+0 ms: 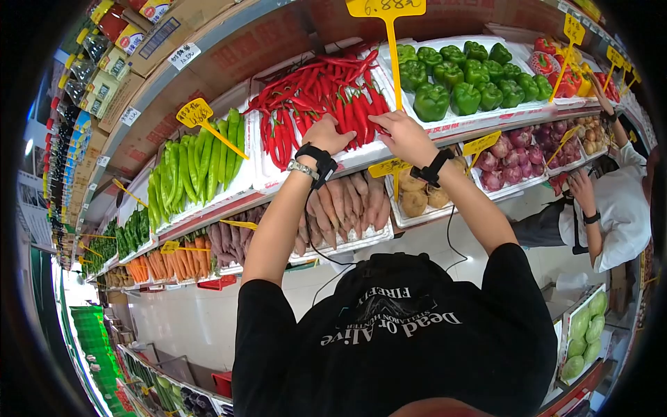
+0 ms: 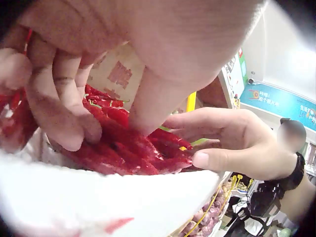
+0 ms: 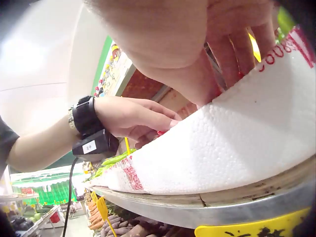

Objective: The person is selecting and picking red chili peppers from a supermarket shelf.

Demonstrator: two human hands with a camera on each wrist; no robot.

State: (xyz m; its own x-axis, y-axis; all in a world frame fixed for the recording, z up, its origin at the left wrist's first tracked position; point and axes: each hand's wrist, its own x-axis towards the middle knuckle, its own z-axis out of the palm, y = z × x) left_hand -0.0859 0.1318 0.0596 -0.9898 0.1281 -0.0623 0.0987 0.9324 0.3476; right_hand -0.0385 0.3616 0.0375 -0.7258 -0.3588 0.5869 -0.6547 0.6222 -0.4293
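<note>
While the left hand (image 1: 325,136) and right hand (image 1: 401,136) rest loose-fingered on the red chillies (image 1: 326,97), these look light, glossy, bendable; best pinched mid-body.

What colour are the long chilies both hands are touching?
Bright red long chilies; the head view shows them best.

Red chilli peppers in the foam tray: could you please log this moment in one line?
left hand touching red chilli peppers | right hand on them | white foam tray

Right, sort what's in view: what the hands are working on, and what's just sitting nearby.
In hand: long red chili peppers; white foam tray; left hand; right hand.

Nearby: glossy green bell peppers; long green peppers; pale sweet potatoes; yellow price tag.
</note>
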